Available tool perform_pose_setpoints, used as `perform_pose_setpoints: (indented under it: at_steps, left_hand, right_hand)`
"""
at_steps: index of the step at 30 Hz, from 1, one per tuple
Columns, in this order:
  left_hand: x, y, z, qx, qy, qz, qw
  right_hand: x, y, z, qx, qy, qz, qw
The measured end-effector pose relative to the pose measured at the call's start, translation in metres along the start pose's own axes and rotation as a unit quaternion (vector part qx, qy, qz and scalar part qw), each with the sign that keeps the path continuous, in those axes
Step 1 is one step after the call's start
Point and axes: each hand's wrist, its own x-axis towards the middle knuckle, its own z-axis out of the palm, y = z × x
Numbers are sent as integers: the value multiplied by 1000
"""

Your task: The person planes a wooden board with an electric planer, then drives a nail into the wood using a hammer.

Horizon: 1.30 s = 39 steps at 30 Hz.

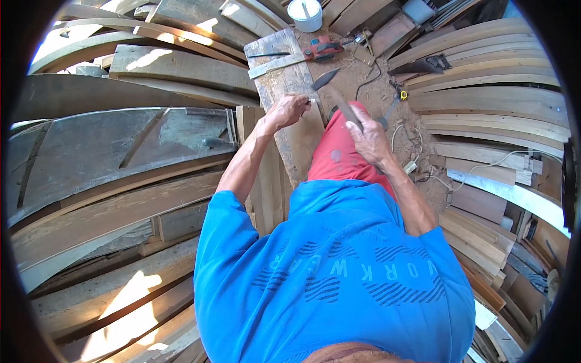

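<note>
My right hand (370,140) is wrapped round the wooden handle of a hammer (345,107). Its dark, pointed metal head is raised just beyond my left hand. My left hand (289,112) is closed low over a wooden board (305,136), fingers pinched together. Something small may be between those fingertips, but I cannot make it out. The board lies on a worn, dusty plank bench (281,91) running away in front of me, beside my red-clothed leg.
A red power tool (322,48) and a flat wooden strip (275,65) lie at the bench's far end, near a white bucket (305,16). A yellow tape measure (403,95) and cords (394,136) lie on the sawdust-covered floor. Stacked timber (484,106) flanks both sides.
</note>
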Motion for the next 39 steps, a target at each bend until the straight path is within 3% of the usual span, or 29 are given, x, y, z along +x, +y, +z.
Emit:
perform_pose_setpoints:
  at_steps: [6,12,15,19,22,29,32,36,37,39]
  left_hand:
    - [28,-10,1,67,-90,32,993]
    - [63,17,2,162,-246,-4,956]
    - [35,-21,-6,172,-131,-108,970]
    - [-15,10,-20,144,43,-245,958]
    - [-23,27,1,192,-10,-317,929]
    - [-15,-7,8,138,-12,-279,950]
    - [-9,-11,-2,111,-8,-315,943]
    - [-17,-39,8,53,132,-236,961]
    - [-18,-43,14,46,229,-191,954]
    - [-23,-33,16,-15,257,-216,942]
  right_hand:
    - [-12,9,-2,259,-25,145,955]
    - [-34,10,-8,306,16,176,935]
    - [-39,23,-16,309,13,190,932]
    - [-43,24,-19,301,14,205,931]
    - [-38,20,-12,308,13,209,928]
    - [-25,11,-9,294,-25,181,938]
    - [-23,6,-10,285,-29,180,941]
    - [-23,-2,-13,283,-28,169,944]
    - [-23,-1,-12,287,-25,165,943]
    - [-23,-4,-14,267,-27,156,951]
